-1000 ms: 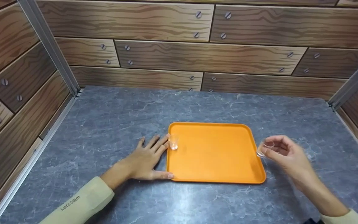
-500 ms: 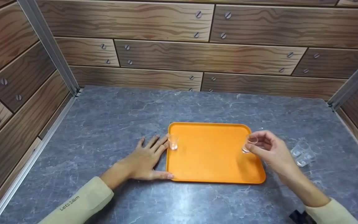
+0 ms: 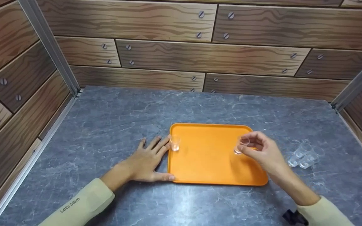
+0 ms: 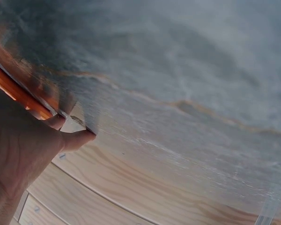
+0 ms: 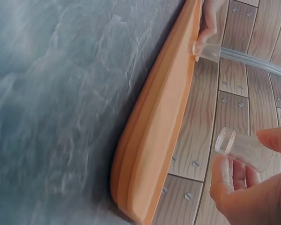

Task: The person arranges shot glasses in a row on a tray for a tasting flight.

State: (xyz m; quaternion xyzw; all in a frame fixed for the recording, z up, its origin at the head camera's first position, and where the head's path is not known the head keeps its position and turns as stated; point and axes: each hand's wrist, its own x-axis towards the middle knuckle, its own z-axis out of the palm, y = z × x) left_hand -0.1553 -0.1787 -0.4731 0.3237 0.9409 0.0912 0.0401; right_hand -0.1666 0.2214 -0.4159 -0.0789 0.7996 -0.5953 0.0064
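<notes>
Since the earlier head frames, the person's right hand (image 3: 267, 153) has travelled toward nine o'clock, carrying a clear shot glass (image 5: 248, 149) from just outside the orange tray (image 3: 212, 157) to above it, inside the rim near three. Two more shot glasses (image 3: 312, 158) on the desk (image 3: 130, 113), masked by that hand a second ago, now show fully.

From my remote feed I see the right grip pinching its glass between thumb and fingers. My right wrist view shows this glass held with its base toward the tray and clear of it.

I find the left hand (image 3: 146, 161) where it was, fingers straight and spread, gripping nothing; its thumb rests on the tray's rim near eight o'clock, its fingertips at the rim between nine and ten. Just inside those fingertips, another shot glass (image 3: 175, 143) stands upright on the tray.

Well out from the tray toward three, I have the pair on the desk close together; whether they touch I cannot tell. At twelve, beyond the desk, rises a wood-plank-patterned wall (image 3: 212, 56).
</notes>
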